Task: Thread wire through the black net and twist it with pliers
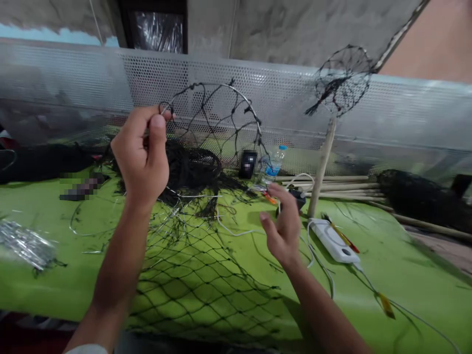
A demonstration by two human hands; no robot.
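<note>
My left hand [142, 152] is raised, pinching one end of a curved metal wire hoop [241, 93] between thumb and index finger. Knotted black netting hangs from the hoop, and a small black loop circles the wire at my fingertips. Lower down, my right hand [283, 228] has its thumb and fingers apart, with nothing visible in it; the hoop's right end dangles just above. Below both hands, a black mesh net [206, 282] spreads over the green tabletop [254, 255] and its front edge. A pile of black netting [191, 167] lies behind my left hand.
To the right, a wooden stick [322, 167] stands upright with a finished-looking net hoop [344, 81] on top. A white power strip [334, 241] with cables lies near its foot. Behind are a water bottle [273, 169], wooden sticks [342, 184] and a perforated metal panel [287, 98]. Metal strips [25, 246] lie left.
</note>
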